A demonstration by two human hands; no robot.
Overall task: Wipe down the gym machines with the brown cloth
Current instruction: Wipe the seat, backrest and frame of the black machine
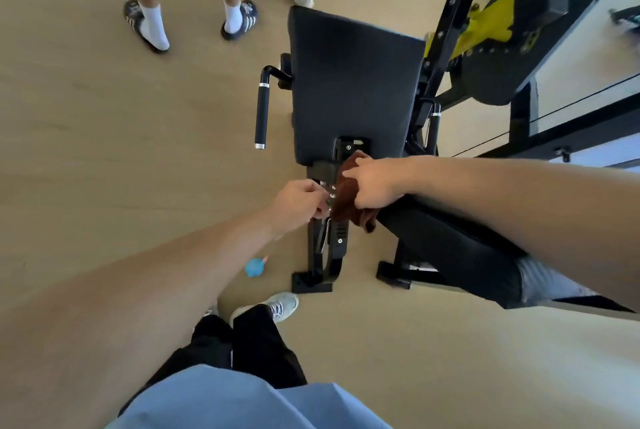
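Head view looks straight down on the brown cloth (349, 194), bunched against the black metal bracket (330, 220) just below the front edge of the gym machine's padded seat (349, 82). The right hand (372, 184) presses down on the cloth, fingers curled over it and gripping it. The left hand (299, 203) pinches a small metal fitting on the bracket's left side, fingers closed narrowly around it. A black handle (261, 113) stands left of the seat. A blue object (254, 266) lies on the wooden floor (104, 151) near the frame's foot.
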